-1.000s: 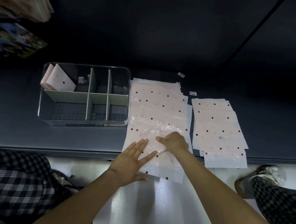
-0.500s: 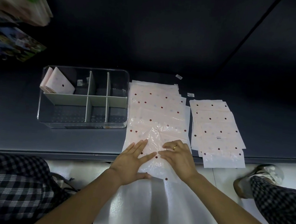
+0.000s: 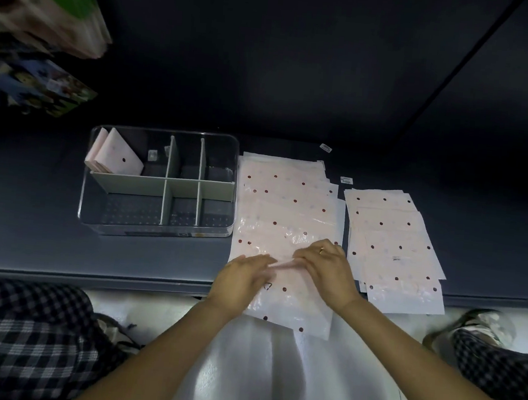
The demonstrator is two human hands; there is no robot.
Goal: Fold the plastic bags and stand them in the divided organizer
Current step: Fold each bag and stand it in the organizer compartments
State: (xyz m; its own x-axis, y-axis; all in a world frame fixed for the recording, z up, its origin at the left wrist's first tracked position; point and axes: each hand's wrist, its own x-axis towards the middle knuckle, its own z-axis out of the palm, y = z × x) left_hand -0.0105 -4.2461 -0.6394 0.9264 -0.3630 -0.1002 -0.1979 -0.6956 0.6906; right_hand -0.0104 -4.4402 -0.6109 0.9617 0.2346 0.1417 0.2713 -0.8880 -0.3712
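Both hands, the left hand (image 3: 244, 278) and right hand (image 3: 325, 265), seem to pinch the top bag (image 3: 291, 302) at the desk (image 3: 29, 209) edge to start a fold, the organizer (image 3: 160, 186) waiting at ten o'clock.

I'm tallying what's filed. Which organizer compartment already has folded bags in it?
The far-left compartment of the organizer: folded bags stand there, leaning. The other five compartments hold no bags.
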